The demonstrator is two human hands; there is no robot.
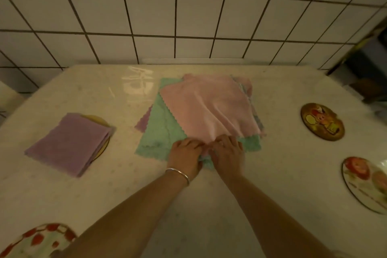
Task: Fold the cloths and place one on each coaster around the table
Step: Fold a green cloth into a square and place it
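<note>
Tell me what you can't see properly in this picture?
- Head view: the yellow coaster is mostly hidden under the folded purple cloth.
- The fingertips of the left hand and right hand are buried in the pink cloth.
- The red-patterned coaster and fruit coaster are cut off by the frame edges.
- Lower cloths in the pile are covered.

So we've got a stack of unfolded cloths (201,111) in the middle of the desk (272,174), toward the tiled wall (188,16) behind it. Off to the left, a folded cloth (70,142) sits on a coaster (100,132). Two more coasters on the right: far one (322,121) behind, near one (364,182) at the edge. Another coaster (39,241) at near left. Both hands meet at the stack's near edge, left hand (185,156) beside right hand (227,153), probably pinching the top cloth.
</note>
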